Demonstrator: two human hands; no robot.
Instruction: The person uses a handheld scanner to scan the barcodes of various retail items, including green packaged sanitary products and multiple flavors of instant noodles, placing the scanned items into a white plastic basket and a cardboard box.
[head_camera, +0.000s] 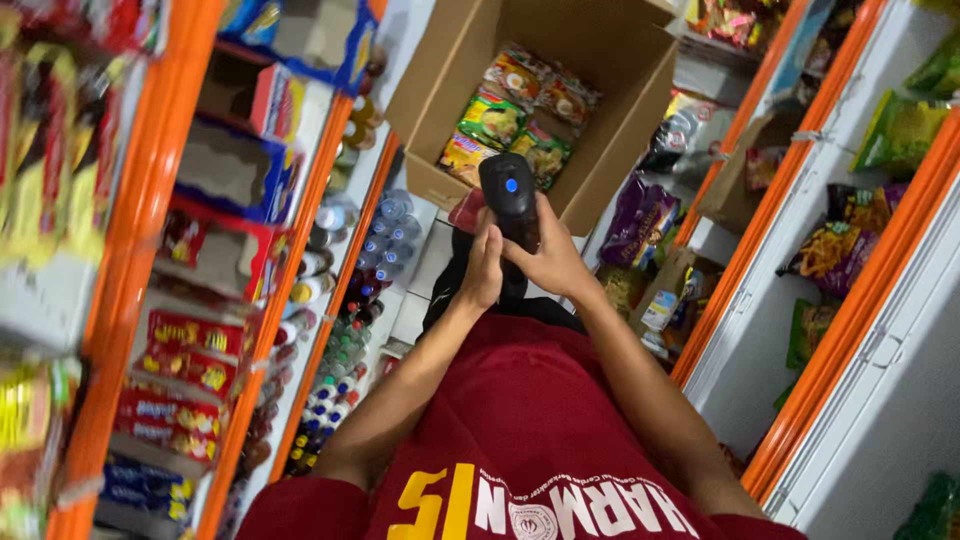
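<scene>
Head view, looking down a narrow shop aisle w/ orange-framed shelves both sides. The person holds a black handheld scanner (510, 198) w/ a small blue light on its back, up in front of the chest. Right hand (548, 258) is wrapped round the scanner's grip, fingers closed on it. Left hand (483, 268) is pressed flat against the grip's other side, touching the right hand — the two hands are together on the device. Just beyond the scanner, an open cardboard box (630, 95) sits on the floor, several bright snack packets (520, 110) lying in its bottom. Left shelf has red and blue cartons, w/ rows of bottles (345, 330) lower down; right shelf has hanging snack bags.

Judged step: scanner readied or being adjusted, aimed roughly toward the box, nothing picked yet. Next move calls for freeing the left hand for a packet while the right steadies the scanner on its code.
</scene>
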